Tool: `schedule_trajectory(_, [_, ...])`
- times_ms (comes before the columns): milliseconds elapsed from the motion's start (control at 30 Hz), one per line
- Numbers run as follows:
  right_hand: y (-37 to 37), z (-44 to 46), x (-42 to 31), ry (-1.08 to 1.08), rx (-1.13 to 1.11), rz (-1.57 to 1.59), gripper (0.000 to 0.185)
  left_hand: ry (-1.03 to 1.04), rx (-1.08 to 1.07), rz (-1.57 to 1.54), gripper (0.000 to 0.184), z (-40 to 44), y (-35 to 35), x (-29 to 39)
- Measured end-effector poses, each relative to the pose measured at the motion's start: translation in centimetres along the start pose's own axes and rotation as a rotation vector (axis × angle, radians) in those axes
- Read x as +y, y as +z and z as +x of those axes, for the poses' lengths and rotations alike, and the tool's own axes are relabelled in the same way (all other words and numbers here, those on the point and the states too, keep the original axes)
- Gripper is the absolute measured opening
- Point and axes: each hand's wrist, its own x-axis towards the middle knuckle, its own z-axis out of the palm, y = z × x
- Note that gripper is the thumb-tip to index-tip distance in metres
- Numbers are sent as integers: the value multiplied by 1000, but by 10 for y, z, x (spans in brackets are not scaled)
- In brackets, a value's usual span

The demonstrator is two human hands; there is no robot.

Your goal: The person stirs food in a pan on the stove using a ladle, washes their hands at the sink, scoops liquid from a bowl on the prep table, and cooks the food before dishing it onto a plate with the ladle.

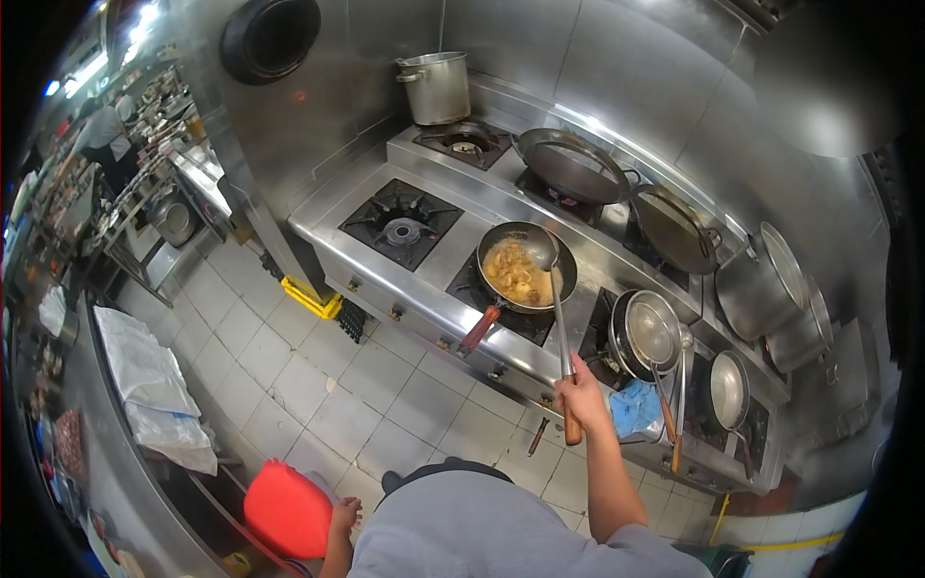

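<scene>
My right hand (580, 393) is closed around the wooden end of a long-handled ladle (561, 328). Its metal bowl rests in a wok (564, 289) on the front burner, among chunks of food in yellowish liquid (520, 275). The wok's red-brown handle (479, 330) points toward me, with no hand on it. Low at my side hangs my left hand (345, 515), its fingers loosely bent and apart, with nothing visible in them. A red plastic stool (287, 509) is just beside it.
Stacked pans (651, 328), a blue cloth (633, 408) and a small pan (729, 388) lie right of the wok. Large woks (578, 166) and a tall pot (436, 89) stand behind. A free burner (402, 227) is left. Big pots (761, 289) line the right.
</scene>
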Motion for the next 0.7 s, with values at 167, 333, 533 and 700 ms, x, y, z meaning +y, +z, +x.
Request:
schedule_trajectory(167, [-25,31,52,-453,376,-841,74,-8,-8,-36,41,7,1,-7])
schedule_trajectory(333, [-3,0,-10,80,28,46,64,-8,-18,62,41,-5,-1,0])
schedule_trajectory(533, [0,-16,-22,143,-58,353,68,-36,-19,11,41,1,-1,-6])
schedule_trajectory(700, [1,-26,-32,54,-69,92,81,-18,-34,-63,41,9,-1,-10])
